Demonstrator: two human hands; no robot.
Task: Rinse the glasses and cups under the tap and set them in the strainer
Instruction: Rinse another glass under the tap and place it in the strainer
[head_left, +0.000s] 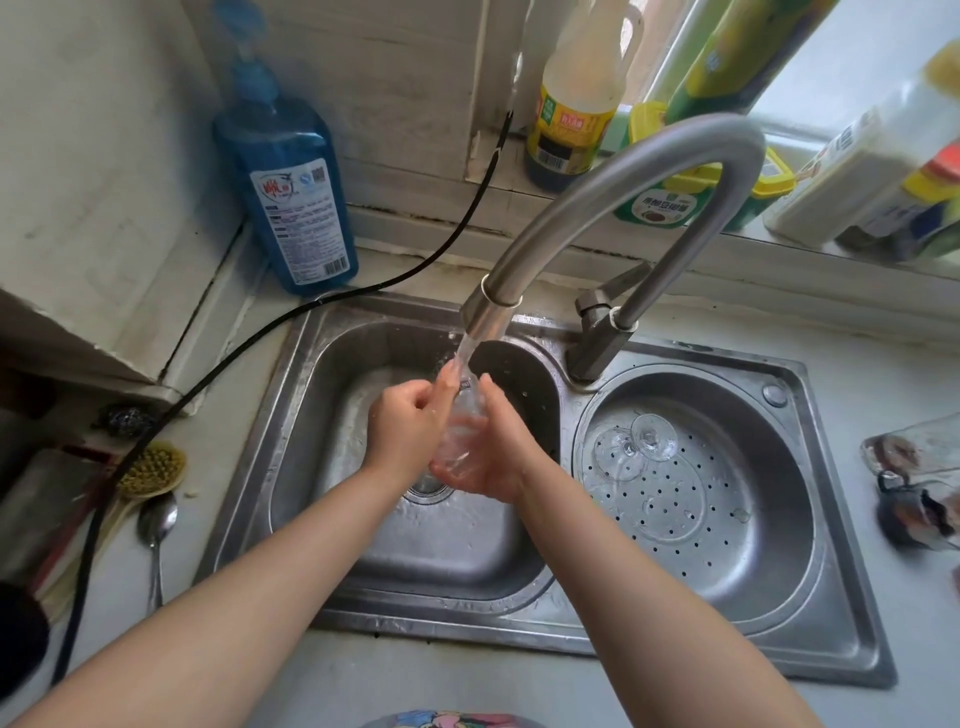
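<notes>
Glass under the running tap

Over the left steel basin (322, 415) we cup a clear drinking glass (460, 441) in our right hand (485, 457); our left hand (405, 421) grips its rim beneath the curved grey tap (613, 192). Two clear stemmed glasses (636, 444) lie at the perforated steel strainer (727, 519)'s back-left edge

Both forearms are bare to the elbows; no sleeves, watch or rings are visible. The left hand (410, 421) and right hand (493, 457) are ungloved. A multicoloured patterned garment (452, 719) shows at the bottom edge.
</notes>
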